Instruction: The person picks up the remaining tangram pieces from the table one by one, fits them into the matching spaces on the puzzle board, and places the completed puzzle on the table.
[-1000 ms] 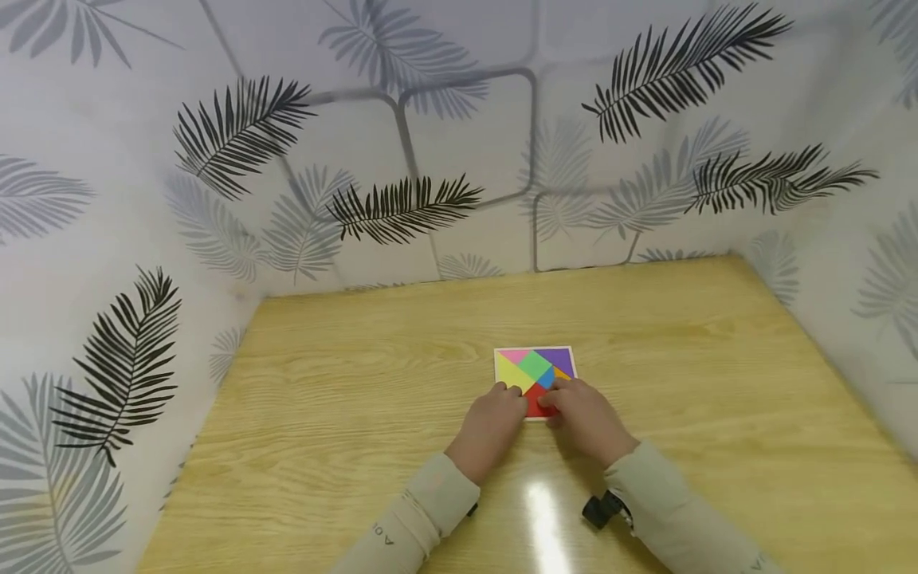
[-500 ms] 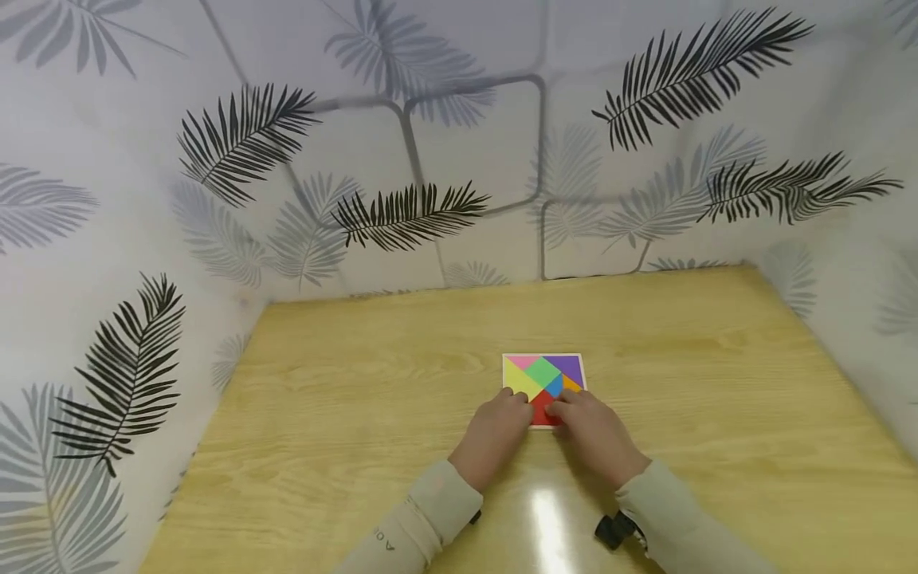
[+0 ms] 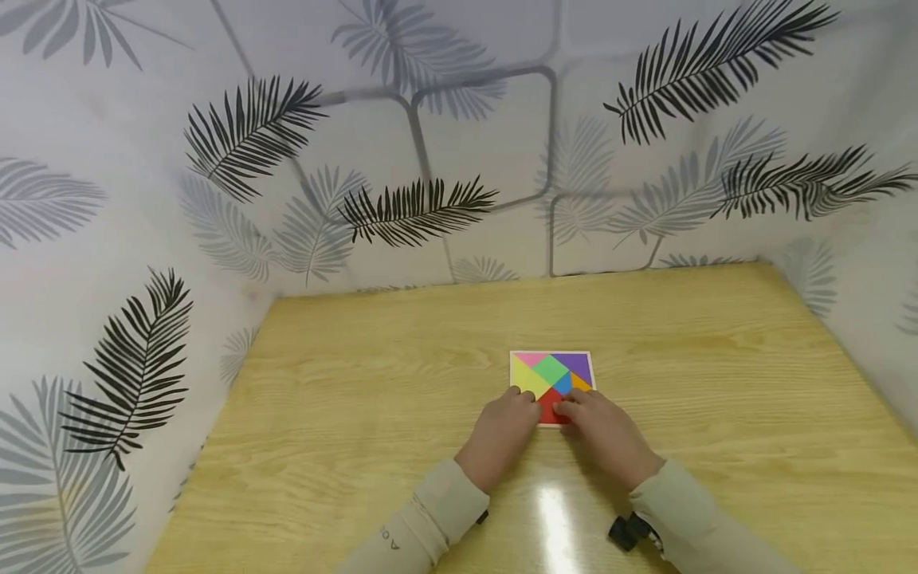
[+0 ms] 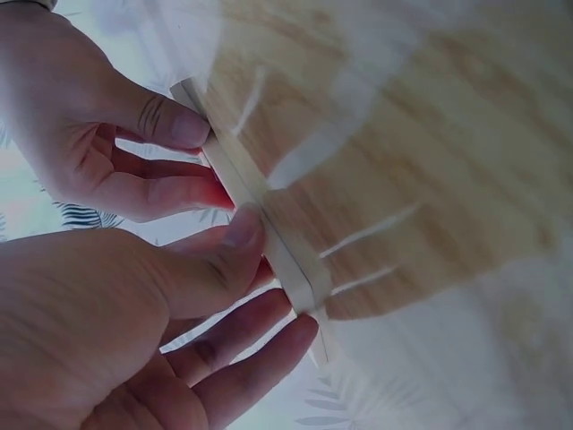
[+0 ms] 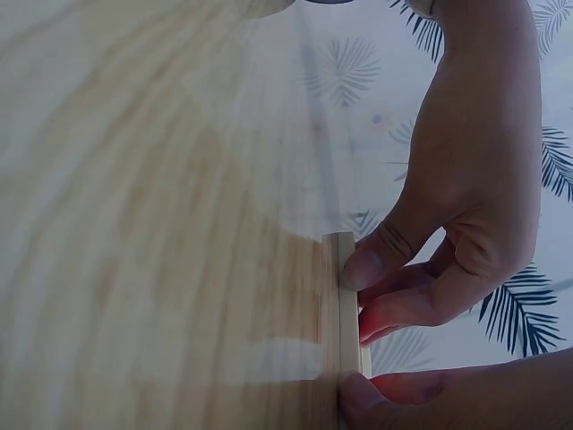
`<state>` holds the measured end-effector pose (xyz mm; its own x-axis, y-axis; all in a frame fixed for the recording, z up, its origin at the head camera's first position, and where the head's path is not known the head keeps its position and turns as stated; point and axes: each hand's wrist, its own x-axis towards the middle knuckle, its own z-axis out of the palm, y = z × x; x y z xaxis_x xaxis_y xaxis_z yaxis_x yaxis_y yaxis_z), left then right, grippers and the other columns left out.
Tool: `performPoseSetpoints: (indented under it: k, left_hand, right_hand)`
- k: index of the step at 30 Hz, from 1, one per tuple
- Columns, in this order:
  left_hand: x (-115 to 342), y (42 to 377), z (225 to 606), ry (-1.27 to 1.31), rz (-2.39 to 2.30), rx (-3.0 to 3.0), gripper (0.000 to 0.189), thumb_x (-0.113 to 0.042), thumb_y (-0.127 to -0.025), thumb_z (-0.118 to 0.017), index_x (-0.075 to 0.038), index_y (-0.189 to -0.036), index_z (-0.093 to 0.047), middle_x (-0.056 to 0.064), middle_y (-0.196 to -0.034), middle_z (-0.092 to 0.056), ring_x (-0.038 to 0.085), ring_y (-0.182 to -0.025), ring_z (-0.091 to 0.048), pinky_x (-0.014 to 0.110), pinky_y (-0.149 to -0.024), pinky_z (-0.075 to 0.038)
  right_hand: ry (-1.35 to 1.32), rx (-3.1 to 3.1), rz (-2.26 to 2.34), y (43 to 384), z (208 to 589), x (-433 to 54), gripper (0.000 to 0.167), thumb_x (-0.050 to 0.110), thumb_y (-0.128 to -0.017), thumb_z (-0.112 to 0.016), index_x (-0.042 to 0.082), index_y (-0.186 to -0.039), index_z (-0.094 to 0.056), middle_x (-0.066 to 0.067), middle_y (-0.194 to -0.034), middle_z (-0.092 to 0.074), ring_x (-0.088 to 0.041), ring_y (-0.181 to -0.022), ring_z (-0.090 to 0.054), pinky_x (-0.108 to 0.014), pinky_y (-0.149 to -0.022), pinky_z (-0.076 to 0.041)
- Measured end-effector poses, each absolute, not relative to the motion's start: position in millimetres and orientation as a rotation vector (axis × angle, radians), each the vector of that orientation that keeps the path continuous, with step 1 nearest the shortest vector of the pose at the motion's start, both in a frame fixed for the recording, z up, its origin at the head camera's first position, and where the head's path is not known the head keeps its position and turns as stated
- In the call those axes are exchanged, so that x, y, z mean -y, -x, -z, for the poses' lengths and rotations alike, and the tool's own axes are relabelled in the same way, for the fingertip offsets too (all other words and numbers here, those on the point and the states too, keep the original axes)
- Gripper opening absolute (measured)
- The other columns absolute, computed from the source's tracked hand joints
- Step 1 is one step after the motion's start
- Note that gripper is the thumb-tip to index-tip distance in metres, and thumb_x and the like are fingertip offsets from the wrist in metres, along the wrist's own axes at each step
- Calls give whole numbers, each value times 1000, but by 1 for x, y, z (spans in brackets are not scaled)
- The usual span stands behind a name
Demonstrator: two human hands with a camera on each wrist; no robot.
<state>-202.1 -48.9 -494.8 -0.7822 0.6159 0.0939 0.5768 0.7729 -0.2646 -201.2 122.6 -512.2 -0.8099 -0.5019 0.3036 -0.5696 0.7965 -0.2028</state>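
A square tangram puzzle point(image 3: 551, 368) with bright coloured pieces and a pale border lies on the table in the head view. My left hand point(image 3: 502, 434) grips its near left corner, with fingers bent. At the near right part, my right hand point(image 3: 608, 430) holds it, a fingertip by the red piece point(image 3: 551, 408). In the left wrist view, both thumbs press the wooden edge point(image 4: 288, 260) of the puzzle, with fingers on its other side. The right wrist view shows this edge point(image 5: 347, 313) too, and the right hand there is mostly cut off.
The wood-grain table point(image 3: 373, 399) reaches out around the puzzle. Leaf-patterned cloth point(image 3: 459, 143) stands behind it and at both sides. A small black device point(image 3: 627, 532) sits at the right wrist, below the sleeve point(image 3: 677, 510).
Hands and puzzle appear further right in the head view, as does the background. My right fingers have drawn slightly back toward the near edge, and more of the orange piece shows.
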Motion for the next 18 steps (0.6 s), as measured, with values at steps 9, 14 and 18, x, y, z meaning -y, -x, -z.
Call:
performPoseSetpoints:
  k: [9,14,18]
  left_hand:
    - [47,205,499,927,-330,2783,10,-10,-82,-71,-17,-87,-69,-3,-83,-61,12,-74,-52,19,-63,-49]
    - [46,206,499,938,-320,2765,9,-10,-83,-70,-17,-88,-69,-3,-84,-62,12,-74,-53,19,-62,-49]
    - [48,209,502,951,-233,2802,6,-15,-86,-67,-16,-93,-68,-3,-90,-62,13,-80,-52,18,-64,-49]
  right_hand:
    - [-845,2755,-434,205,513,-125,24,8,-75,-77,7,-97,-70,-5,-93,-62,-22,-83,-57,-35,-75,-49]
    - [-891,2730,-489,209,515,-132,24,9,-76,-76,7,-99,-70,-5,-96,-63,-23,-88,-58,-37,-78,-49]
    - [-935,2746,-565,213,516,-143,26,15,-78,-75,9,-103,-70,-2,-102,-63,-21,-95,-57,-37,-82,-48]
